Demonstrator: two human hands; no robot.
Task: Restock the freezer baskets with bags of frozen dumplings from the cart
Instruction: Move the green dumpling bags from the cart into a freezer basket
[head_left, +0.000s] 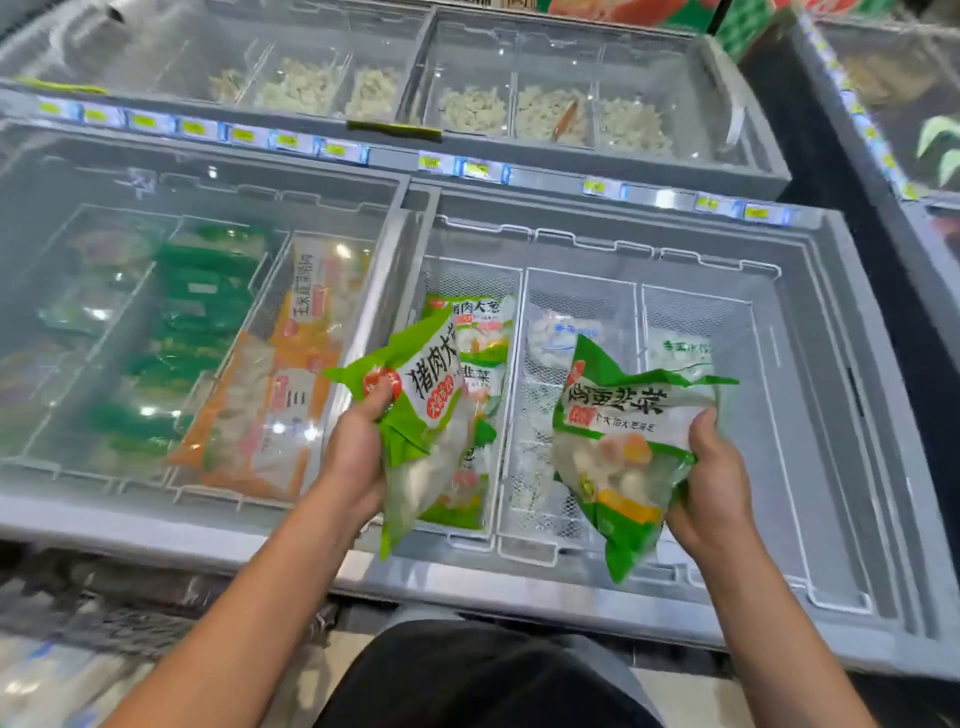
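green dumpling bags (415, 410) in both hands (358, 447), above freezer baskets (511, 395)

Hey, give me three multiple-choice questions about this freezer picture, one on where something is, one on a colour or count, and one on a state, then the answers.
1. Where do the orange bags lie?
A. In the freezer section left of the open one
B. In the rightmost wire basket
C. In the person's right hand

2. How many dumpling bags does the person hold?
A. One
B. Two
C. Three

3. What state is the middle wire basket in?
A. Heaped to the rim
B. Mostly bare mesh
C. Covered by a lid

Answers:
1 A, they sit under the left section's glass.
2 B, left hand grips one green bag, right hand another green bag.
3 B, mesh shows through most of it.
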